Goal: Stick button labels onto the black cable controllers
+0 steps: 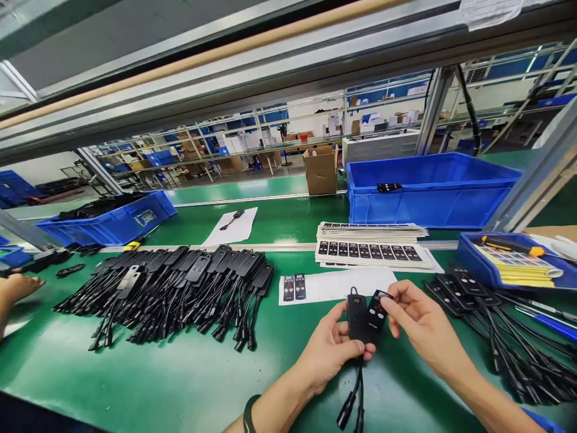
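Observation:
My left hand (331, 346) is closed around a black controller box (357, 319) with a small display and a hanging loop on top. Two short cables with plugs (346, 409) dangle beneath it. Between finger and thumb, my right hand (419, 325) pinches a black label (377, 310) with printed buttons, close beside the box's face; whether the two touch I cannot tell. Behind the hands lies a white label strip (333, 285) with two labels left at its left end. A stack of label sheets (369, 249) stands farther back.
Rows of black controllers with cables (189, 282) cover the left of the green bench. More labelled controllers (464, 288) lie at right beside a blue tray (491, 267) holding a screwdriver. Blue bins (428, 192) stand behind. Another person's hand (20, 287) reaches in at far left.

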`<state>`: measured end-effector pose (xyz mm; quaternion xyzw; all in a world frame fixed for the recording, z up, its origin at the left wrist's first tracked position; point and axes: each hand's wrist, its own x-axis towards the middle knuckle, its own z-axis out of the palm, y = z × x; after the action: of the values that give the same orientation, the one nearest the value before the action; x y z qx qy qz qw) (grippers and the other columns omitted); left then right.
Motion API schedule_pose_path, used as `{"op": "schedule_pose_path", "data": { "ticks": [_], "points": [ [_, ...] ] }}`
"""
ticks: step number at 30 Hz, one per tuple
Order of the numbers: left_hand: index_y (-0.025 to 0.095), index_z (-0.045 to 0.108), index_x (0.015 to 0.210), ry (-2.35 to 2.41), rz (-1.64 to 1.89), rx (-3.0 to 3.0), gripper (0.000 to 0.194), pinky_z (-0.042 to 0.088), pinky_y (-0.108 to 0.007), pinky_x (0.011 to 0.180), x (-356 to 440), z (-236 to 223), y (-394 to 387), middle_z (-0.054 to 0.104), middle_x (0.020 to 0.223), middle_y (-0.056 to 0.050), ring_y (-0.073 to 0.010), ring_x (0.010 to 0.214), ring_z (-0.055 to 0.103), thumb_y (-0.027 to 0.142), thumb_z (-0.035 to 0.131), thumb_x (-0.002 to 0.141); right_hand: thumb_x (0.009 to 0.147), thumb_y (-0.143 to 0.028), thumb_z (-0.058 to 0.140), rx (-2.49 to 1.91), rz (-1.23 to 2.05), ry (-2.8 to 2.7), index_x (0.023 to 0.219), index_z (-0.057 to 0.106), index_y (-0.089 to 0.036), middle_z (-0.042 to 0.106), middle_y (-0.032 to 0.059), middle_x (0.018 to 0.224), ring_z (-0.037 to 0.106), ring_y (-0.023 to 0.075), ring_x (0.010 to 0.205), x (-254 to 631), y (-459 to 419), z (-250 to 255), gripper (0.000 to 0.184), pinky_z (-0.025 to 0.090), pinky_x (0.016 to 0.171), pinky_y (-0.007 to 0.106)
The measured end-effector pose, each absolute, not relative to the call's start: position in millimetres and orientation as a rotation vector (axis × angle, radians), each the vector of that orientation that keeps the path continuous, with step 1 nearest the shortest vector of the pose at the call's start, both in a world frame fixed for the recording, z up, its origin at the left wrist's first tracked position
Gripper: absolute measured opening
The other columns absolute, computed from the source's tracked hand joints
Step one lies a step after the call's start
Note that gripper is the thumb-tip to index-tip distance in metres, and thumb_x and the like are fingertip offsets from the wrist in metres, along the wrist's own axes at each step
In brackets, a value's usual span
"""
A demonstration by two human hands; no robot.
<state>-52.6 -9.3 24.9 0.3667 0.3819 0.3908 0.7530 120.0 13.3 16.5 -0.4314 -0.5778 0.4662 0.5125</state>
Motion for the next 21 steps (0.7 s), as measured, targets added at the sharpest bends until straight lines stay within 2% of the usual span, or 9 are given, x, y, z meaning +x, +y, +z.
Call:
{"op": "schedule_pose_path", "data": {
  "ticks": [16,21],
  "points": [
    [0.016,0.044,0.115,0.732,0.739,0.827,0.069,0.053,-0.021,0.075,-51.1,26.8,-11.5,0.063,0.092,-0.015,-0.0186,0.079,0.065,0.029,0.083,0.061,0.077,-0.046,0.064,-1.115,1.289,-1.392,0.085,0.052,-0.015,0.048,-0.0009,0.064,0.042,0.0068,0.05,111.5,7.5,20.5,0.034,0.038,0.04,0.017],
    [0.016,0.044,0.114,0.75,0.745,0.854,0.063,0.052,-0.017,0.07,-49.4,21.4,-11.1,0.063,0.09,-0.014,-0.0178,0.077,0.065,0.035,0.079,0.065,0.075,-0.043,0.066,-1.159,1.267,-1.364,0.082,0.053,-0.015,0.049,-0.0004,0.062,0.042,0.0073,0.048,110.7,7.1,20.1,0.032,0.037,0.04,0.018]
  ]
}}
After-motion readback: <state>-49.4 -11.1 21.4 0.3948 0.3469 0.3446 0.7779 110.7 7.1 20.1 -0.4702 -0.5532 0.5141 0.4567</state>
